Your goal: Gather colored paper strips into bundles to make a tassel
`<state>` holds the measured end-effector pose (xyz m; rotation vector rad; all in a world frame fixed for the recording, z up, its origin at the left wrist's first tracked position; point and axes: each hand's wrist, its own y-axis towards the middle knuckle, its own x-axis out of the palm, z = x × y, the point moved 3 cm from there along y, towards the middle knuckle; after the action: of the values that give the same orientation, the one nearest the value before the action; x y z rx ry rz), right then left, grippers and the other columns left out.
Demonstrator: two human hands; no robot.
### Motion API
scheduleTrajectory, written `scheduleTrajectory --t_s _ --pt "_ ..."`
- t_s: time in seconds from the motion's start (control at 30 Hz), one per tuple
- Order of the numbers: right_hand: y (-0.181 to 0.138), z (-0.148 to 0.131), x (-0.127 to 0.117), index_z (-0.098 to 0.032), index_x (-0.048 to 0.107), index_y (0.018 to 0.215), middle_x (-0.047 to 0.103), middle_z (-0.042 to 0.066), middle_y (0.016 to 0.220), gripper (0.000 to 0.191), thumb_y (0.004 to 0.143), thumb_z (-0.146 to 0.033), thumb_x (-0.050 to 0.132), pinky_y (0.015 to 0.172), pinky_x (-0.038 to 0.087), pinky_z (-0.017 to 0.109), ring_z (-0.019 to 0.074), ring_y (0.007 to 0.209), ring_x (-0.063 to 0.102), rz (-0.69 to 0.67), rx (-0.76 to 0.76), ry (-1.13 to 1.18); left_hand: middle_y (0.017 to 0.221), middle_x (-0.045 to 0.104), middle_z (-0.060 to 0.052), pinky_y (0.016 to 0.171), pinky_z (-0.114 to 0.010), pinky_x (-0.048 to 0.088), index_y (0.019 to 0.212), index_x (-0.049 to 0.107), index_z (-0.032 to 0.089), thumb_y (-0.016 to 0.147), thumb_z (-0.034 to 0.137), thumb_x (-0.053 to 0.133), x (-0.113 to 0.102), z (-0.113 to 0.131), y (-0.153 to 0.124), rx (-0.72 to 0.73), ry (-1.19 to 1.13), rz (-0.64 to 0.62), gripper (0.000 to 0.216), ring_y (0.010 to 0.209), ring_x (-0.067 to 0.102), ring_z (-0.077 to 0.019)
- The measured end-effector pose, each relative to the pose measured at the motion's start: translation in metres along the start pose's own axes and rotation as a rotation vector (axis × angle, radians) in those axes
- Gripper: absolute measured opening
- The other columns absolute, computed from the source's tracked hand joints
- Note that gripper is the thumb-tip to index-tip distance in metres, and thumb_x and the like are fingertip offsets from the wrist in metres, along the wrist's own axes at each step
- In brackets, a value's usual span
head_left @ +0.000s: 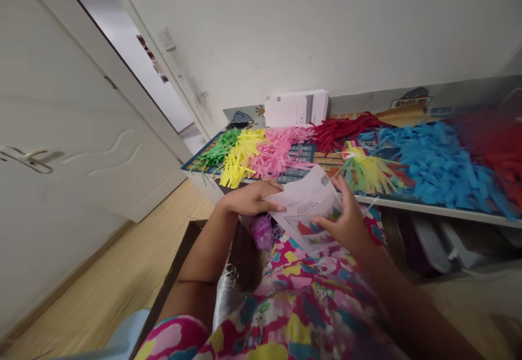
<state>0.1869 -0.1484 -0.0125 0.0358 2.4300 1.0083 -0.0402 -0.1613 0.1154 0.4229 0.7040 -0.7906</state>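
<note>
My left hand (253,198) pinches the left edge of a white printed paper (304,202), thumb on top. On the opposite side my right hand (348,218) holds the same paper, its thumb and fingers around the edge. The paper, which bears dark lettering and a coloured picture, is tilted above my lap at the table's front edge. Just beyond it lies a tassel bunch of mixed yellow, green and orange strips (367,169). Nearest my left hand on the table are yellow paper strips (242,156) and pink paper strips (277,150).
Green strips (222,148), dark red strips (342,130) and a blue heap (442,159) cover the table mat. A white stack (296,109) leans on the wall. Below my left arm stands a cardboard box (179,267) near a purple bundle (262,232). A door (65,131) is at left.
</note>
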Motion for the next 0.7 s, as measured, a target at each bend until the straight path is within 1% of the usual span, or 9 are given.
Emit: scheduleTrajectory --t_s 0.1,0.17,0.23,0.3,0.37,0.4,0.47,0.6,0.7 --pt "0.000 0.003 0.011 -0.020 0.041 0.148 0.063 0.015 0.129 0.076 0.083 -0.047 0.070 0.097 0.051 0.046 0.0310 0.116 0.062 -0.039 0.065 0.061 0.089 0.072 -0.010 0.087 -0.029 0.049 0.089 0.073 0.013 0.085 0.046 0.068 -0.003 -0.012 0.004 -0.108 -0.168 -0.057 0.034 0.094 0.065 -0.0218" --pt "-0.007 0.001 0.014 -0.021 0.051 0.140 0.069 0.013 0.118 0.057 0.089 -0.044 0.063 0.090 0.054 0.043 0.0293 0.107 0.066 0.011 0.079 0.006 0.086 0.073 -0.007 0.079 -0.026 0.051 0.090 0.073 0.012 0.081 0.051 0.070 -0.001 -0.020 0.008 -0.246 -0.247 -0.010 0.039 0.089 0.066 -0.0208" --pt "-0.011 -0.002 0.013 -0.021 0.053 0.138 0.070 0.012 0.112 0.051 0.092 -0.043 0.060 0.085 0.055 0.043 0.0286 0.101 0.067 0.068 0.073 -0.069 0.077 0.071 -0.004 0.067 -0.023 0.049 0.087 0.073 0.012 0.080 0.053 0.069 0.003 -0.024 0.012 -0.360 -0.280 0.102 0.042 0.075 0.064 -0.0166" --pt "-0.011 -0.010 0.005 -0.019 0.048 0.141 0.068 0.014 0.113 0.058 0.090 -0.042 0.064 0.085 0.054 0.045 0.0297 0.102 0.066 0.174 -0.007 -0.181 0.070 0.068 -0.002 0.057 -0.020 0.044 0.082 0.071 0.011 0.082 0.054 0.067 0.007 -0.024 0.016 -0.417 -0.307 0.199 0.043 0.062 0.059 -0.0121" --pt "-0.007 -0.023 -0.003 -0.019 0.045 0.142 0.065 0.015 0.114 0.065 0.085 -0.035 0.072 0.089 0.051 0.045 0.0298 0.104 0.063 0.293 -0.192 -0.314 0.067 0.066 -0.001 0.052 -0.019 0.040 0.079 0.069 0.011 0.082 0.053 0.066 0.011 -0.021 0.021 -0.438 -0.386 0.246 0.043 0.056 0.056 -0.0099" --pt "-0.005 -0.031 -0.007 -0.020 0.046 0.140 0.065 0.014 0.113 0.065 0.083 -0.030 0.075 0.091 0.050 0.044 0.0287 0.104 0.062 0.326 -0.290 -0.364 0.066 0.065 -0.001 0.052 -0.019 0.039 0.079 0.068 0.011 0.081 0.053 0.067 0.014 -0.020 0.024 -0.441 -0.440 0.242 0.042 0.055 0.055 -0.0096" --pt "0.002 -0.044 -0.010 -0.022 0.051 0.133 0.064 0.011 0.111 0.057 0.082 -0.024 0.076 0.091 0.049 0.041 0.0258 0.103 0.061 0.320 -0.406 -0.395 0.067 0.065 0.000 0.052 -0.020 0.041 0.081 0.067 0.011 0.078 0.052 0.070 0.018 -0.016 0.031 -0.431 -0.539 0.212 0.041 0.056 0.056 -0.0099" --pt "0.017 -0.052 -0.011 -0.023 0.056 0.125 0.062 0.009 0.107 0.040 0.087 -0.024 0.070 0.085 0.051 0.037 0.0228 0.096 0.061 0.277 -0.349 -0.305 0.065 0.062 0.003 0.052 -0.020 0.040 0.079 0.064 0.013 0.076 0.050 0.073 0.021 -0.010 0.042 -0.396 -0.579 0.224 0.039 0.055 0.054 -0.0084" --pt "0.023 -0.051 -0.011 -0.025 0.060 0.118 0.063 0.008 0.100 0.028 0.090 -0.024 0.066 0.081 0.052 0.038 0.0222 0.090 0.062 0.241 -0.348 -0.288 0.062 0.059 0.003 0.050 -0.019 0.037 0.078 0.065 0.012 0.073 0.049 0.075 0.022 -0.007 0.046 -0.414 -0.588 0.210 0.039 0.053 0.051 -0.0080"
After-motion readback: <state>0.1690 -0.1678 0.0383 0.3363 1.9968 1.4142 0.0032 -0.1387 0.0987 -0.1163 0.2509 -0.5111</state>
